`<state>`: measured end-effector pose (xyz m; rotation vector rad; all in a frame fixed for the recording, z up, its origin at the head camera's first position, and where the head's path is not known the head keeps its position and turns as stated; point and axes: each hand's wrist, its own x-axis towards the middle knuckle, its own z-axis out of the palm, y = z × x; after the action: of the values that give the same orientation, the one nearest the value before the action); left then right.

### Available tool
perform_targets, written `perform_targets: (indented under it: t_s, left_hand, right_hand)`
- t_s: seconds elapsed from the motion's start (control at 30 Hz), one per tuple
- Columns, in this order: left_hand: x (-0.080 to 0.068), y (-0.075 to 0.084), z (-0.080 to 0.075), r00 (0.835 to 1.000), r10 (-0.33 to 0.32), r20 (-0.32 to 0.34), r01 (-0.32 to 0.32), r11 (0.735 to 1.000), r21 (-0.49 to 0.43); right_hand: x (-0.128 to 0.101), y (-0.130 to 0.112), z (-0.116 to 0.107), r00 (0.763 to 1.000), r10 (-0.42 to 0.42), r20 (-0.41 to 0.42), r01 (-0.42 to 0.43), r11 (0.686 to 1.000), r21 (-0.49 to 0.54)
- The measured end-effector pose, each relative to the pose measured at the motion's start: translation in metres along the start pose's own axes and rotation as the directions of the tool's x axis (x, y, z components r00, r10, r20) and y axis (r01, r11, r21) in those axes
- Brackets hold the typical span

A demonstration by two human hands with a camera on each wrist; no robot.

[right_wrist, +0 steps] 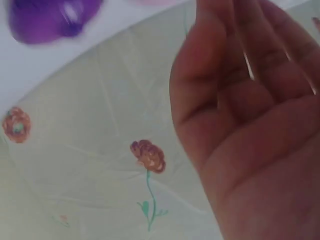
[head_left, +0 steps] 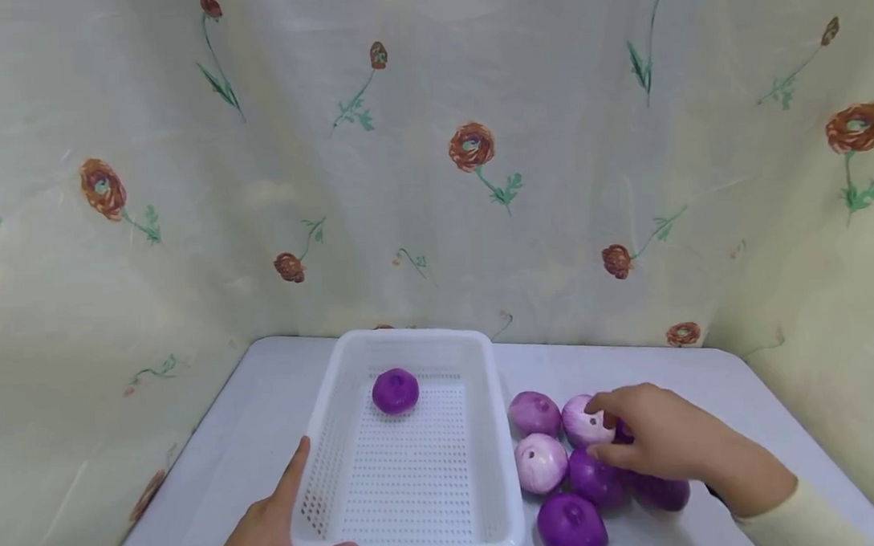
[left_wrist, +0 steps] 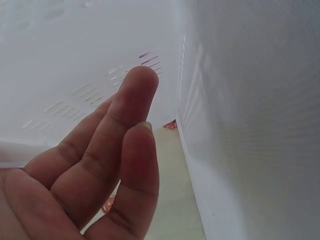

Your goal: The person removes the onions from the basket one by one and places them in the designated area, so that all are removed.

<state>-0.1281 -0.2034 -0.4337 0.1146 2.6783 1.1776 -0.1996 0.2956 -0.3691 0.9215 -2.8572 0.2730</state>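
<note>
A white plastic basket [head_left: 408, 491] with a perforated bottom stands on the table, holding one purple onion [head_left: 395, 392] near its far end. My left hand [head_left: 268, 516] is at the basket's near left corner, index finger extended along the side and thumb over the near rim. In the left wrist view, its fingers [left_wrist: 135, 100] lie close to the slotted wall. To the basket's right, my right hand [head_left: 655, 434] hovers over a group of onions, thumb and fingertips apart beside a pale onion [head_left: 581, 419]. The right wrist view shows nothing in the palm [right_wrist: 270, 150].
Several more onions sit close together, among them a pinkish one [head_left: 534, 414], a whitish one [head_left: 541, 464] and a dark purple one [head_left: 572, 525] in front. The white table [head_left: 268, 407] meets a flower-patterned curtain [head_left: 419, 185] at the back and sides.
</note>
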Motion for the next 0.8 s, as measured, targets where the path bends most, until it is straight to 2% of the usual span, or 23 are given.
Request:
perform_targets:
  t_s: [0.17, 0.3, 0.37, 0.5, 0.67, 0.8]
  left_hand:
    - [0.000, 0.001, -0.002, 1.000, -0.009, -0.001, 0.009, 1.000, -0.006]
    - [-0.001, 0.001, -0.001, 1.000, -0.011, 0.010, 0.011, 0.999, -0.043]
    - [0.001, -0.001, -0.002, 1.000, 0.001, 0.009, -0.001, 0.999, -0.047]
    - [0.002, -0.005, -0.002, 0.997, 0.074, 0.004, -0.073, 0.997, -0.035]
    - [0.003, -0.008, 0.000, 0.989, 0.145, 0.016, -0.144, 0.988, -0.049]
    - [0.004, -0.014, -0.001, 0.990, 0.140, 0.006, -0.140, 0.990, -0.013]
  right_hand:
    - [0.067, 0.020, -0.013, 0.995, 0.013, 0.098, -0.020, 0.997, 0.068]
    - [0.116, 0.014, -0.018, 0.996, -0.009, 0.087, 0.005, 0.999, 0.048]
    - [0.141, 0.003, -0.017, 0.997, -0.021, 0.071, 0.018, 0.999, 0.043]
    - [0.179, -0.029, -0.011, 0.996, -0.060, 0.063, 0.055, 0.996, 0.074]
    - [0.209, -0.071, 0.000, 0.987, -0.093, 0.128, 0.086, 0.994, 0.065]
    - [0.229, -0.101, 0.011, 0.975, -0.093, 0.200, 0.092, 0.996, 0.018]
